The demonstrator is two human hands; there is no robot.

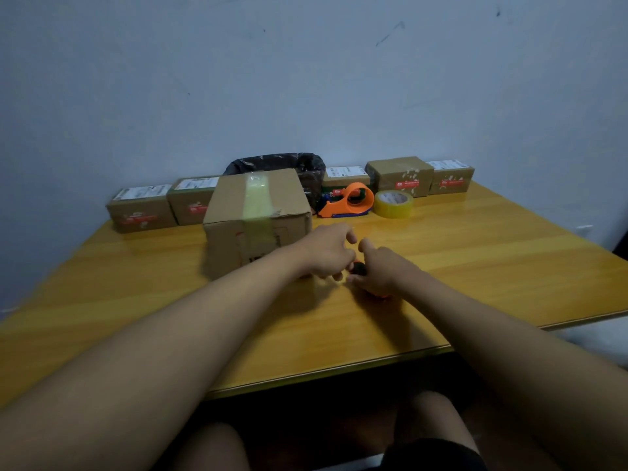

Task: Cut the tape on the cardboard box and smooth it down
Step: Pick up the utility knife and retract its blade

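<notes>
A brown cardboard box (234, 246) stands on the yellow wooden table (475, 253), left of centre. A strip of pale yellowish tape (256, 198) runs over its top and down its front face. My left hand (331, 249) hovers just right of the box's front corner, fingers curled downward. My right hand (377, 270) lies on the table beside it, closed over a small black and orange tool (358, 267). Only the tool's black end and a bit of orange under the palm show. My left fingertips are at that black end; whether they grip it is unclear.
Several small labelled parcels (141, 209) line the back edge by the wall. Behind the box are a bin with a black bag (306, 164), an orange tape dispenser (350, 200) and a roll of clear tape (393, 203). The table's front edge (339, 367) is near my knees.
</notes>
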